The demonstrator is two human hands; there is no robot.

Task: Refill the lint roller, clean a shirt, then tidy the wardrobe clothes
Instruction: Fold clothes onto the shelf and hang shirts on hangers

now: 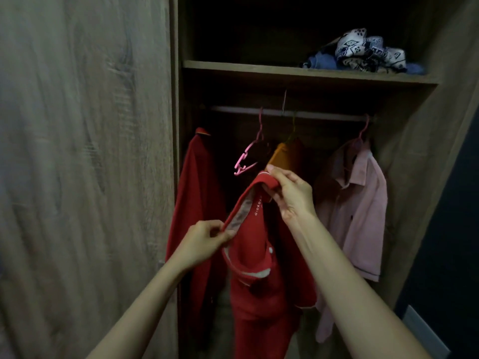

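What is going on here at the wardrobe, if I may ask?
A person is at the open wooden wardrobe, holding a red polo shirt by its collar: the left hand pinches one side, the right hand grips the other. Just above it, an empty pink plastic hanger hangs tilted on the metal rail, so the shirt is not yet hung. A dark red garment, a mustard shirt and a pale pink short-sleeved shirt hang alongside.

dim wood-grain wardrobe, its shelf above a rail, dark wall beside it.
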